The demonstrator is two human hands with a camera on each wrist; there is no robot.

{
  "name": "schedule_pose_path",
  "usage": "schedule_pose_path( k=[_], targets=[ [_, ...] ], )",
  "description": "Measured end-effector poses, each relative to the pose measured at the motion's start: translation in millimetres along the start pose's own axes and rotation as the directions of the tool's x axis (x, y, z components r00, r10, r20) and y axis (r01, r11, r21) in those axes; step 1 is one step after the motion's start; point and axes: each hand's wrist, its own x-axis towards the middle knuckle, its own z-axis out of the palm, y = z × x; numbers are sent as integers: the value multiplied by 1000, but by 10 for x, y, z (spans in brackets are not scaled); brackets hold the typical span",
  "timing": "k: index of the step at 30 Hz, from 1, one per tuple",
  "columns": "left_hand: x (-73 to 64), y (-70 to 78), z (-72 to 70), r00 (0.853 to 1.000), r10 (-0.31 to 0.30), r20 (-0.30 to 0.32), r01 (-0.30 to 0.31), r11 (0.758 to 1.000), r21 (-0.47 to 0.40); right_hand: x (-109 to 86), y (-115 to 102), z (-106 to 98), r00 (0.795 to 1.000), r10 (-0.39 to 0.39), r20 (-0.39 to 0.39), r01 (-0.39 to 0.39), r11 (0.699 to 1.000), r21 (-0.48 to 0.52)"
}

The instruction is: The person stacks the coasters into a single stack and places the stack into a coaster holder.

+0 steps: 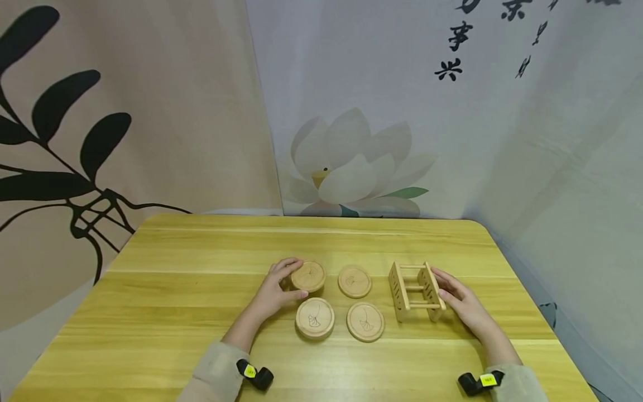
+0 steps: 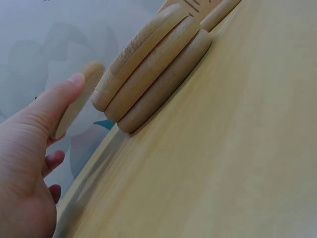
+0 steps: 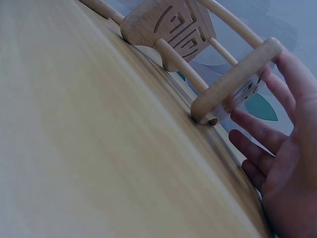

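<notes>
My left hand [image 1: 273, 291] pinches a round wooden coaster [image 1: 308, 276] engraved with a leaf, thumb at its near edge and fingers at the far edge. In the left wrist view this coaster [image 2: 79, 101] tilts beside a stack of three coasters [image 2: 153, 64]. From the head view, the top of that stack [image 1: 315, 318] shows just in front of the held coaster. On the right, my right hand [image 1: 464, 304] holds the end panel of a small wooden coaster rack [image 1: 414, 290], which stands upright with bars between two cut-out panels. The rack's slots hold no coasters.
Two more engraved coasters, a far one [image 1: 354, 281] and a near one [image 1: 365, 322], lie between the stack and the rack. Everything rests on a wood-grain table [image 1: 176, 312]. A printed curtain [image 1: 201, 111] hangs behind its back edge.
</notes>
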Motion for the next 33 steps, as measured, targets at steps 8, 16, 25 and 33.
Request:
schedule_pose_path(
  k=[8,16,25,33],
  targets=[
    [-88,137,7,1000,-23,16,23,999,-36,-10,0,-4,1000,1,16,-1,1000,6],
    [-210,517,-35,999,-14,38,16,999,-46,-11,-7,-2,1000,-3,15,2,1000,28],
    [-290,263,54,999,-3,42,4,1000,-28,-9,-11,-2,1000,6,8,-6,1000,12],
    [-370,240,71,998,-16,62,18,999,-40,-4,5,-8,1000,11,5,-11,1000,-2]
  ],
)
